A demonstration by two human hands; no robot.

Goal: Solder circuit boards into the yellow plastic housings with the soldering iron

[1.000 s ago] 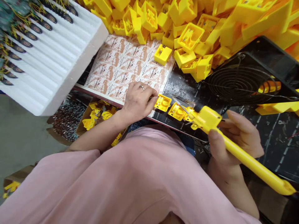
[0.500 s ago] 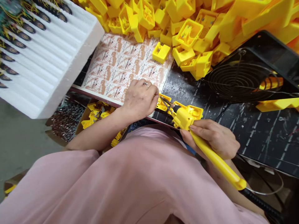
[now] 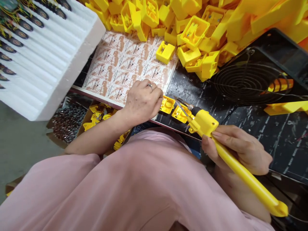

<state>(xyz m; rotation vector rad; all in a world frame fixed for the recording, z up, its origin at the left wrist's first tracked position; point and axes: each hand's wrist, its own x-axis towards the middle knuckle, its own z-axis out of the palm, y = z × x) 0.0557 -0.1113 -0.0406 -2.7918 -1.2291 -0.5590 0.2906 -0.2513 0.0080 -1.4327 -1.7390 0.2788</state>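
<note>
My left hand (image 3: 141, 102) rests on a printed label sheet (image 3: 125, 67), its closed fingers beside a yellow plastic housing (image 3: 167, 105). The fingertips hide whatever they might pinch. My right hand (image 3: 240, 150) grips the yellow handle of a soldering iron (image 3: 245, 170). Its thin metal tip (image 3: 181, 107) points left, just above a second yellow housing (image 3: 180, 114). A third housing seems to lie hidden under the iron's yellow body. Another yellow housing (image 3: 165, 52) sits at the sheet's top edge.
A large heap of yellow housings (image 3: 192, 29) fills the top. A black fume fan (image 3: 247, 80) stands right, on a black bench mat (image 3: 192, 85). White foam trays (image 3: 60, 61) hold wired round parts at left. A cardboard box (image 3: 96, 120) holds yellow parts below the bench edge.
The soldering iron swung left toward the housings, then drew back right with my right hand. My left hand has barely moved.
</note>
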